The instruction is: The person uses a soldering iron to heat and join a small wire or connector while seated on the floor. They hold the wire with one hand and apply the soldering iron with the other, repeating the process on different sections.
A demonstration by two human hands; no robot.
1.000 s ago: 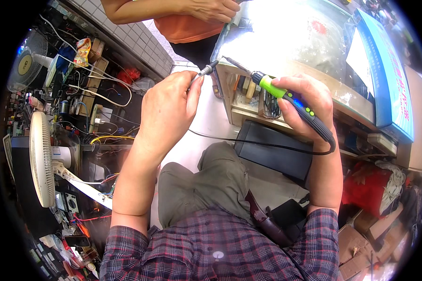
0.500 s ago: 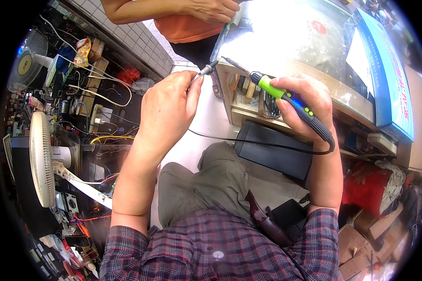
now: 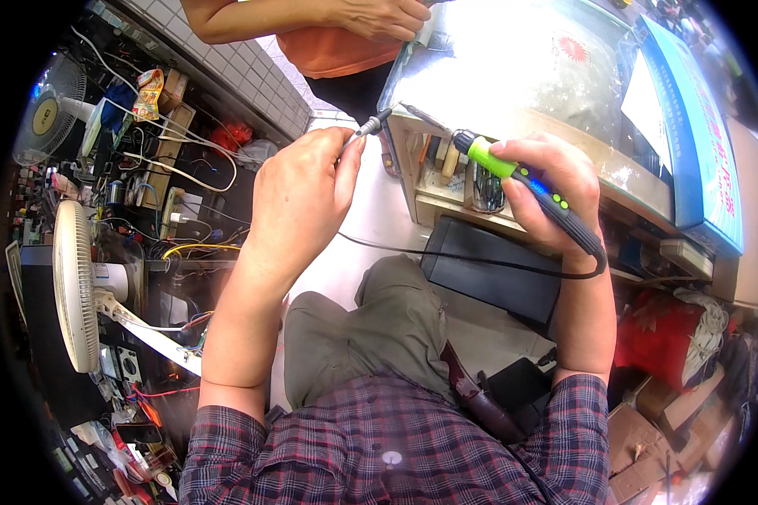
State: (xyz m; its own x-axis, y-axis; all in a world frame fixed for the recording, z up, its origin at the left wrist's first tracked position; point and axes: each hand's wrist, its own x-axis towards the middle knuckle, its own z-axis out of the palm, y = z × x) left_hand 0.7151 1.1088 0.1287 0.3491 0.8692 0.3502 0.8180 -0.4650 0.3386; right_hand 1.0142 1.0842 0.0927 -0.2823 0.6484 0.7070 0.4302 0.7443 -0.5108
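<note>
A green and black soldering iron [image 3: 537,183] with a small lit display rests in my right hand [image 3: 556,181]. My thumb and fingers wrap its handle, and the metal tip points up and left. My left hand [image 3: 305,198] pinches a small grey ribbed cylinder with a dark, slim end [image 3: 374,124]; its kind I cannot make out. The iron's tip is close to that dark end, with a small gap between them. A black cord [image 3: 472,261] loops from the back of the iron and runs left behind my left forearm.
A glass-topped counter [image 3: 514,59] carries a blue box [image 3: 691,126]. Across from me stands a person in an orange top [image 3: 337,57]. On the left are a white fan [image 3: 76,286], loose wires and a power strip [image 3: 173,210]. A dark case [image 3: 493,268] lies under the counter.
The soldering iron and my right hand have shifted very slightly to the right. My left hand and the grey piece look unmoved.
</note>
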